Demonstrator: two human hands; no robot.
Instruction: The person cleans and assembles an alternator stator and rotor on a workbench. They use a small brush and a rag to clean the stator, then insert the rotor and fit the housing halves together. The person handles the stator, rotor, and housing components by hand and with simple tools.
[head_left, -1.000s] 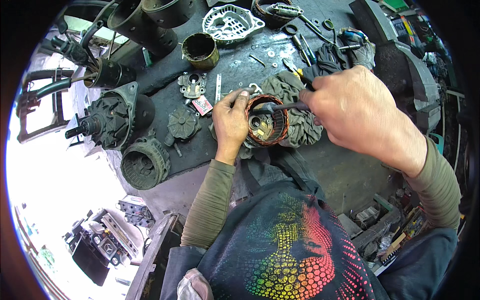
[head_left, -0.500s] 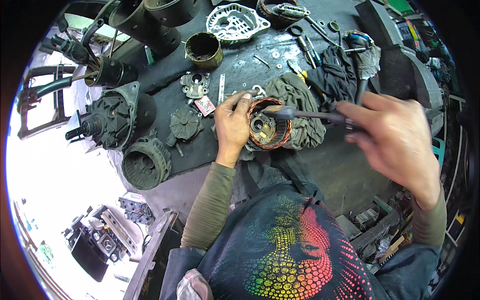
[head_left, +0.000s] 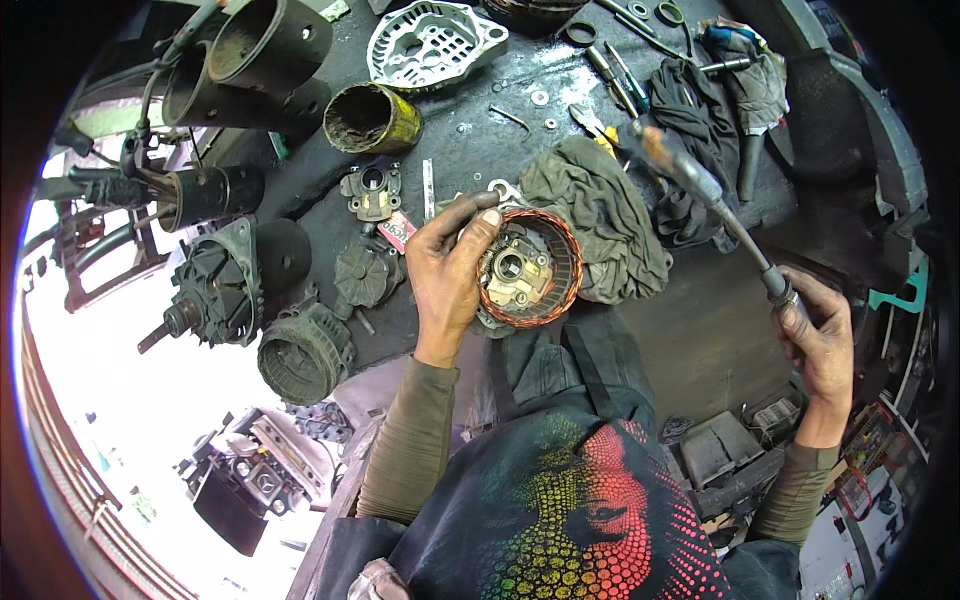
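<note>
My left hand (head_left: 448,275) is closed around the left side of an alternator stator (head_left: 577,268), a round part with a copper-wire winding at its rim. The thumb lies over the upper left rim. Inside the stator sits a metal plate (head_left: 530,290) with a round hole in the middle. My right hand (head_left: 820,335), out to the right, grips the handle of a soldering iron (head_left: 742,235). Its long rod slants up and left to a thick, copper-coloured tip, slightly blurred, held apart from the stator above the cloths.
A grey-green rag (head_left: 595,215) lies right of the stator, with pliers (head_left: 600,128) and a dark cloth (head_left: 690,150) beyond. A yellow can (head_left: 400,120) and silver housing (head_left: 440,70) stand at the back. An alternator (head_left: 218,285) and ring-shaped housing (head_left: 300,360) are left.
The soldering iron has come out of the stator and swung up and right. My right hand has moved down with it. My left hand still holds the stator, and the view has shifted somewhat.
</note>
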